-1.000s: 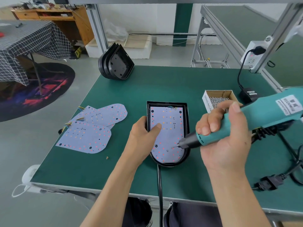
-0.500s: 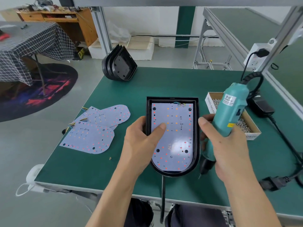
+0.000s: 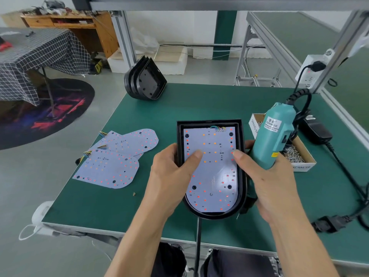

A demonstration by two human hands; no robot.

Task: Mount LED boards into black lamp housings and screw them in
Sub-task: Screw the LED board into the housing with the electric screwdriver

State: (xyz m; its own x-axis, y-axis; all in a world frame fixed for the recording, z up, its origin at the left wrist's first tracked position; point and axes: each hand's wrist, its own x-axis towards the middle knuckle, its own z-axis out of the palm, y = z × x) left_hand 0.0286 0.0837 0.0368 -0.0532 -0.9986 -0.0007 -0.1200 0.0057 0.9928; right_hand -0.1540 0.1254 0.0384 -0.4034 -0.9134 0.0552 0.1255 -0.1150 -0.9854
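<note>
A black lamp housing [image 3: 240,148] lies at the middle of the green table [image 3: 199,102] with a pale LED board [image 3: 212,172] seated inside it. My left hand [image 3: 171,176] grips the housing's left wall, thumb pressing on the board. My right hand [image 3: 265,180] holds a teal electric screwdriver [image 3: 273,136] upright, bit pointing down beside the housing's right wall, while its thumb rests on the board's right edge.
Several loose LED boards [image 3: 111,162] lie to the left. A stack of black housings [image 3: 145,82] stands at the far edge. A cardboard box of screws [image 3: 299,156] sits on the right, beside a power adapter [image 3: 315,130] and cables [image 3: 347,176].
The screwdriver has swung from lying across the board with its bit on it to upright beside the housing. My right thumb has come onto the board. The housing has come closer to me.
</note>
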